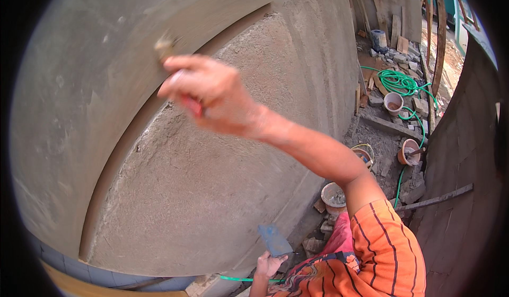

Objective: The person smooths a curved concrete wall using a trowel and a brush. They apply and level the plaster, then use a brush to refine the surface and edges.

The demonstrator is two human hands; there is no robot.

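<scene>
My right hand (204, 93) is raised in front of the wall, closed around a brush (165, 49). Pale bristles point up past the fingers and a bit of red handle shows below them; both are smeared by motion. The bristles are at or close to the smooth grey plaster (106, 58), just above a long recessed strip (119, 162) that the lens bends. Low down, my left hand (269, 265) grips a flat blue plastering float (274, 240) by its near end. The float is held out beside the rougher lower plaster (201, 191), seemingly apart from it.
Rubble and broken bricks (403, 58) cover the ground at right. Among them stand a bucket with grey mix (334, 196), more buckets (393, 103) and a coiled green hose (397, 82). Wooden poles (440, 37) and a dark sheet wall (461, 154) bound the right side.
</scene>
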